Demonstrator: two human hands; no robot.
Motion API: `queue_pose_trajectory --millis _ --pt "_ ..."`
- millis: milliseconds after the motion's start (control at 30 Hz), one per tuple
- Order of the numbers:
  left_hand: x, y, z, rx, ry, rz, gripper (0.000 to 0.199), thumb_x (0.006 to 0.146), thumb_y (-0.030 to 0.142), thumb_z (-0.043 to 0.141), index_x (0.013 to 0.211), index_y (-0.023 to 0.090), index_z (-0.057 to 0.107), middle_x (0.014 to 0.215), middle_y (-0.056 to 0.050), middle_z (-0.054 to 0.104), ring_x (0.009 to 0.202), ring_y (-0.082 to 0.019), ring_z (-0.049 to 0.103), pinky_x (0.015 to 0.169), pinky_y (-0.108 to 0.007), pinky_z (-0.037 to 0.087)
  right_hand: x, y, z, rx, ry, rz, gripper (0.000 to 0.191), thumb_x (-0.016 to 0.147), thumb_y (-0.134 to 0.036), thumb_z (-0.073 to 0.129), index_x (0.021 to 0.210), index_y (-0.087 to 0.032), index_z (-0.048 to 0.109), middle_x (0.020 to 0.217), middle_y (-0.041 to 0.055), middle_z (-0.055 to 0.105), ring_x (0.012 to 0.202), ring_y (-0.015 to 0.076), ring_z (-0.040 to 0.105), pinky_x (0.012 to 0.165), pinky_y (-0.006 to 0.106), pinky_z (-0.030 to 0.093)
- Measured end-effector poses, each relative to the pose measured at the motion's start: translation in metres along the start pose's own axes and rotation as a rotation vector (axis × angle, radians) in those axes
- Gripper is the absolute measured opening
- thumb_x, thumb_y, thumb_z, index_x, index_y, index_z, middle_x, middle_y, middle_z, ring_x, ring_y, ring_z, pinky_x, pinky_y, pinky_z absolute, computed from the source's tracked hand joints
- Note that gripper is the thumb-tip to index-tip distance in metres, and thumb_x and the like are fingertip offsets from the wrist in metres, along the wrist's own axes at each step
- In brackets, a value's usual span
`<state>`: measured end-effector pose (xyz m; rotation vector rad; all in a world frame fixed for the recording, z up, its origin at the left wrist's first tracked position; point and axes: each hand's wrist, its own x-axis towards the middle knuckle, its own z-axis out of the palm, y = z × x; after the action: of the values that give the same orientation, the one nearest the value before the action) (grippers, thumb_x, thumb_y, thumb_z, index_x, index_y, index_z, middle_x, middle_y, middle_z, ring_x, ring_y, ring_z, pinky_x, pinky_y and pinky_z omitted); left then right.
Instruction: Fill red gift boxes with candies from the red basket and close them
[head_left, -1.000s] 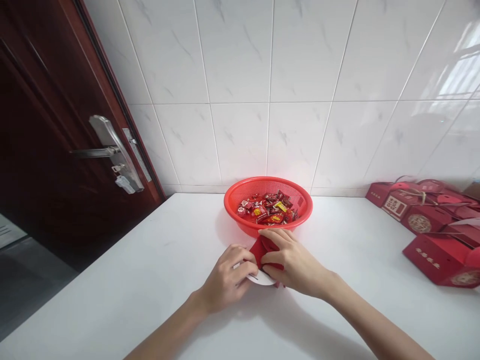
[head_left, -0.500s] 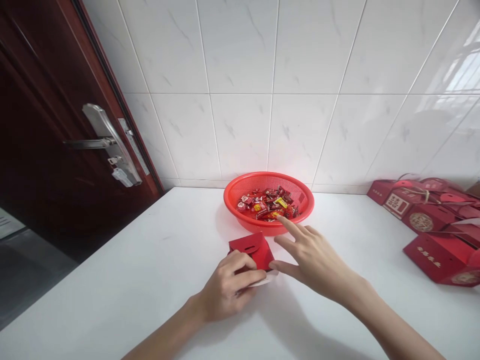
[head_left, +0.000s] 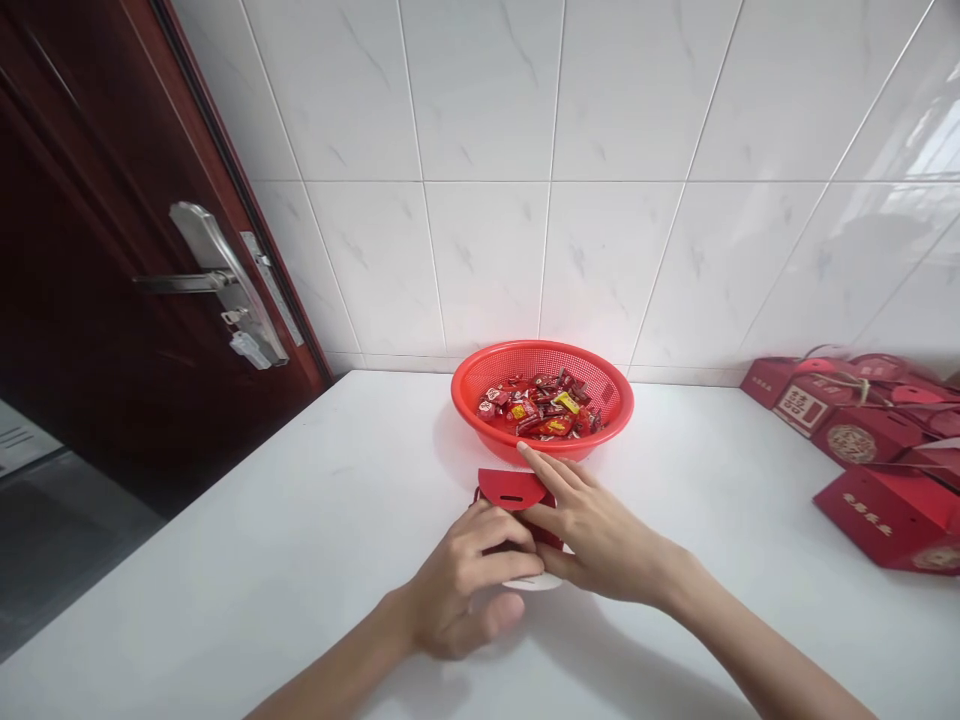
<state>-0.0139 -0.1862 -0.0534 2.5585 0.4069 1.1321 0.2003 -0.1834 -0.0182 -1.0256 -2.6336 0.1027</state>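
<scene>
A small red paper gift box (head_left: 513, 487) stands on the white table, its slotted flap raised at the back and a white inner flap (head_left: 534, 582) showing at the front. My left hand (head_left: 469, 575) wraps its fingers round the box's left and front side, thumb low in front. Against the right side presses my right hand (head_left: 600, 535): thumb and one finger are on the box, while other fingers stretch toward the basket. The box's inside is mostly hidden by my fingers. Just behind it, a red plastic basket (head_left: 459, 405) holds several wrapped candies (head_left: 555, 412).
Red gift boxes (head_left: 862, 515) with gold print stand in a cluster at the right of the white table (head_left: 315, 530). A tiled wall (head_left: 495, 270) rises behind the table. On the left is a dark red door (head_left: 90, 200) with keys (head_left: 250, 348) in its lock.
My right hand has come in from the right and closed on the box's right side. The box has turned slightly, its slotted flap now facing me more squarely.
</scene>
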Motion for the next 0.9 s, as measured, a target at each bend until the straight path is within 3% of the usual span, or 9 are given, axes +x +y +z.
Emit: queue_pose_trajectory --millis 133,300,367,433,567,733,900 --pt "0.003 0.002 -0.002 -0.06 0.041 -0.066 0.044 0.107 0.034 0.03 0.106 0.018 0.071 0.094 -0.011 0.066 0.098 -0.024 0.059 0.088 -0.04 0.052 0.002 0.0 0.004 -0.05 0.026 0.02 0.023 0.092 -0.036 0.067 0.101 -0.015 0.064 0.162 0.0269 0.026 0.124 0.036 0.06 0.088 0.047 0.056" --pt "0.005 0.007 0.002 -0.005 0.126 -0.085 0.023 0.095 0.009 0.048 0.106 0.017 0.067 0.101 -0.01 0.064 0.107 -0.023 0.057 0.092 -0.036 0.053 0.005 -0.001 0.0 0.014 0.003 0.032 0.028 0.086 -0.03 0.071 0.103 -0.019 0.053 0.158 0.0272 0.033 0.121 0.0361 0.061 0.078 0.041 0.057" --pt "0.005 0.009 0.003 0.013 0.14 -0.081 0.022 0.09 0.007 0.053 0.105 0.018 0.065 0.1 -0.009 0.063 0.105 -0.022 0.058 0.091 -0.036 0.054 0.004 -0.001 -0.003 0.072 -0.015 0.031 0.028 0.084 -0.023 0.069 0.105 -0.02 0.051 0.154 0.0255 0.039 0.135 0.0374 0.051 0.078 0.039 0.057" --pt "0.006 0.009 0.002 0.019 0.138 -0.084 0.019 0.088 0.008 0.055 0.101 0.018 0.064 0.098 -0.009 0.062 0.103 -0.022 0.058 0.089 -0.036 0.054 0.004 -0.002 -0.007 0.139 -0.03 0.015 0.03 0.082 -0.018 0.068 0.106 -0.02 0.051 0.146 0.0234 0.047 0.149 0.0375 0.031 0.081 0.038 0.057" --pt "0.006 0.007 -0.004 0.049 0.088 -0.118 0.022 0.087 0.013 0.054 0.106 0.018 0.064 0.1 -0.009 0.064 0.103 -0.024 0.059 0.091 -0.039 0.054 0.002 0.001 -0.016 0.313 -0.032 0.0 0.03 0.082 -0.017 0.069 0.105 -0.022 0.05 0.139 0.0194 0.053 0.157 0.0321 0.007 0.094 0.037 0.055" --pt "0.01 0.006 -0.016 0.15 -0.105 -0.154 0.037 0.088 0.022 0.05 0.123 0.02 0.063 0.129 -0.011 0.063 0.126 -0.031 0.05 0.107 -0.047 0.044 0.0 0.006 -0.021 0.456 -0.015 0.011 0.038 0.078 -0.013 0.068 0.108 -0.022 0.046 0.157 0.0196 0.034 0.157 0.0294 0.001 0.103 0.037 0.051" --pt "0.014 0.009 -0.018 0.181 -0.249 -0.22 0.043 0.087 0.028 0.048 0.129 0.024 0.059 0.135 -0.008 0.059 0.131 -0.031 0.043 0.111 -0.049 0.035 -0.001 0.008 -0.018 0.496 -0.055 0.007 0.044 0.078 -0.01 0.065 0.116 -0.022 0.047 0.156 0.0177 0.039 0.157 0.0266 0.004 0.106 0.036 0.048"
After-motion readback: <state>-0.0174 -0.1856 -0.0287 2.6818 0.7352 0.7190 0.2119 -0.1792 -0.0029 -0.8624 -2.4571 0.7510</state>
